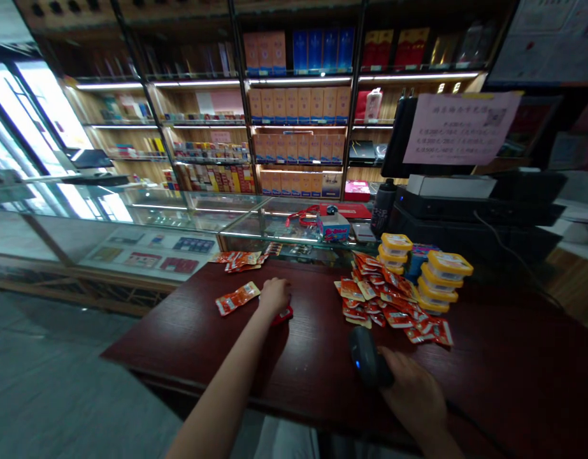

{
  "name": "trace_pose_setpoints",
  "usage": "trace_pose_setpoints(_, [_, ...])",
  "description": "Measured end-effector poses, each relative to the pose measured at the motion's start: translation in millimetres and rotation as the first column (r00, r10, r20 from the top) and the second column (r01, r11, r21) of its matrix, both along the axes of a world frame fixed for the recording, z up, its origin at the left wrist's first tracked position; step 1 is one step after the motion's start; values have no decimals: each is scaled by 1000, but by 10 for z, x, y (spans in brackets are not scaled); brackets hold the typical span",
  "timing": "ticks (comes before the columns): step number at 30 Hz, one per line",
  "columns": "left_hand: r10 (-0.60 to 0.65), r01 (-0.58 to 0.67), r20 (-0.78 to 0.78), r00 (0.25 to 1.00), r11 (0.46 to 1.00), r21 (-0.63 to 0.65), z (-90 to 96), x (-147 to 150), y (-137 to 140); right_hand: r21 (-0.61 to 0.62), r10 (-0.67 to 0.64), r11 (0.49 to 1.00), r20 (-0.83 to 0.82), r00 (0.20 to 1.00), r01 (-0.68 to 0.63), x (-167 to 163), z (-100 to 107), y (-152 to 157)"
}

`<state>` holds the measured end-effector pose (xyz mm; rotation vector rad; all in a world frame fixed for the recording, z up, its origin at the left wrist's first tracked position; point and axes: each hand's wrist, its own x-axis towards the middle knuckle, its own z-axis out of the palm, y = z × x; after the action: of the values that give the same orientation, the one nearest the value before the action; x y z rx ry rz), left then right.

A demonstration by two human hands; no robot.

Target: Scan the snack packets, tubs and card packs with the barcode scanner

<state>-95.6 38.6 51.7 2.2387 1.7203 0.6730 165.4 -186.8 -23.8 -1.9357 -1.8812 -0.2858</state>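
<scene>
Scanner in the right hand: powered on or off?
On, it seems: a blue light glows on the scanner held in the right hand.

My left hand (274,295), one, bare; my left forearm (231,376), one, slender, bare as far as it shows; my right hand (413,389), one, bare, slightly blurred; my legwear (286,441), pale greyish cloth, cut too little seen to tell.

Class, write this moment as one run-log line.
left hand: at red item, grip unclear | right hand: holding scanner | packet pile: beside tubs | lone packet: left of left hand
</scene>
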Motion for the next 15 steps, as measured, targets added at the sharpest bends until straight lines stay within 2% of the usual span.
trace_pose_setpoints(2, [-8, -4, -103, 995, 994, -113, 51, -176, 47, 3, -4, 1000, 3, 1000, 4, -3, 5, 0])
trace_pose_setpoints(4, [-22, -5, -160, 987, 986, -169, 77, -268, 49, 0, -10, 1000, 4, 1000, 10, -5, 9, 2])
trace_pose_setpoints(9, [15, -33, -191, 981, 996, -88, 103, -249, -21, -23, -14, 1000, 0, 1000, 14, 3, 6, 7])
trace_pose_setpoints(12, [31, -35, -53, 998, 996, -80, 126, -187, -23, -33, -10, 999, -23, 1000, 9, 3, 3, 9])
trace_pose_setpoints(15, [37, -7, 243, 969, 992, -125, 116, -86, -14, -37, -9, 999, -52, 999, 7, -20, 39, 4])
